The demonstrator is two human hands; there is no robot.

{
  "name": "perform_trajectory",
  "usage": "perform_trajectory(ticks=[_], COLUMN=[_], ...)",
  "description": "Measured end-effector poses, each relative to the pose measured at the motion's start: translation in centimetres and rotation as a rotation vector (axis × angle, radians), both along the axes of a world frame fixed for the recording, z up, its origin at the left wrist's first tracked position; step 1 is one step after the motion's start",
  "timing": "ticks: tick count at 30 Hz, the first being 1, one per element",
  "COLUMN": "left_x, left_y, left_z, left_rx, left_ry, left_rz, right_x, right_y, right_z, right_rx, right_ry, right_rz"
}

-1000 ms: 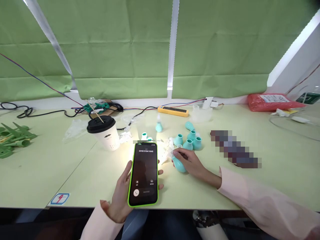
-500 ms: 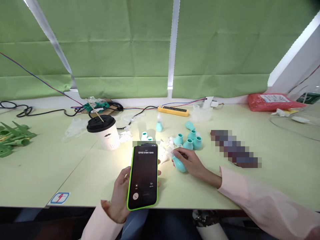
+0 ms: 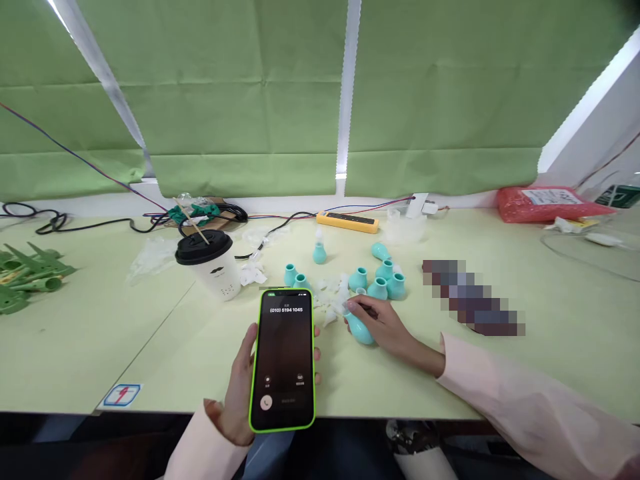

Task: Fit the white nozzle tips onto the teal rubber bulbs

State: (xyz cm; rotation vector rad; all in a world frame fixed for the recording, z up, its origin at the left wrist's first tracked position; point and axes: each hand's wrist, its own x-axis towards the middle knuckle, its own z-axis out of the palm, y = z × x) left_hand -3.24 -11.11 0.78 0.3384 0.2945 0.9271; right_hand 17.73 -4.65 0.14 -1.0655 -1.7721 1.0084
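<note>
My left hand is closed around a phone in a bright green case, held upright over the table's front edge. Its dark screen shows a phone number and call buttons. To the right, my right hand is closed on a turquoise rubber bulb with a whitish translucent tip, resting low over the table. Beyond that hand stand several open-necked turquoise bulbs. Two more turquoise bulbs stand behind the phone. Small white translucent pieces lie scattered between the two hands.
A white paper cup with a black lid and stick stands left. Farther back are a yellow power strip and one capped turquoise bulb. Green plastic parts lie far left, a red package back right, and a pixelated object right.
The phone has tilted and shifted slightly down and left. The bright light behind it on the table is gone. My right hand stays on the bulb, nearly still.
</note>
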Motion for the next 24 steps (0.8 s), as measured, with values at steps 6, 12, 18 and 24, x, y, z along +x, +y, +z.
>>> perform_trajectory(ticks=[6, 12, 18, 24], left_x=[0.24, 0.34, 0.37, 0.41], left_y=[-0.02, 0.01, -0.10, -0.12], left_z=[-0.14, -0.08, -0.41, -0.77], left_rx=[-0.008, -0.029, -0.004, 0.035], left_ry=[0.028, 0.035, 0.056, 0.054], left_rz=[0.018, 0.017, 0.092, 0.072], right_x=[-0.04, 0.03, 0.05, 0.12], right_y=[0.11, 0.13, 0.14, 0.07], right_z=[-0.18, -0.32, -0.37, -0.28], right_rx=[0.001, -0.005, 0.002, 0.005], right_ry=[0.002, 0.008, 0.004, -0.006], right_rz=[-0.003, -0.004, -0.003, -0.003])
